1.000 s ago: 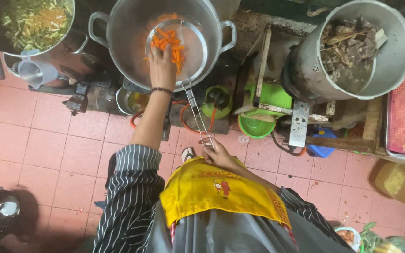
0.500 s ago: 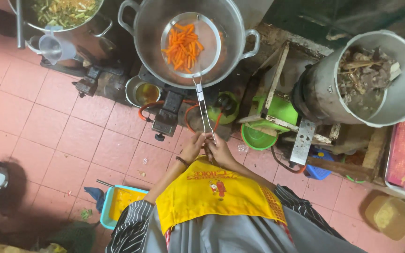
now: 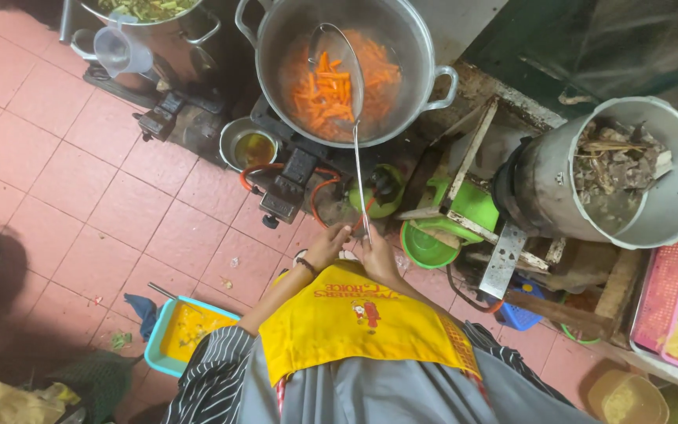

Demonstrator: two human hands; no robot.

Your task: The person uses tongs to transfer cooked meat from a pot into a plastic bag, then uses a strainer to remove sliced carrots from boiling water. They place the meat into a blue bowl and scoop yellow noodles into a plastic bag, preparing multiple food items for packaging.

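The long handle of a wire skimmer [image 3: 337, 72], loaded with carrot sticks [image 3: 325, 90] over the large far pot [image 3: 417, 47], is clasped by both the left hand [image 3: 325, 247] and right hand [image 3: 376, 255].

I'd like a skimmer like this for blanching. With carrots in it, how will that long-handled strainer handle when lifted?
The strainer probably feels front-heavy: the carrots sit far from both hands at the end of a thin handle. That wire handle may flex slightly. Tilted as it is, the pieces could slide off into the pot.
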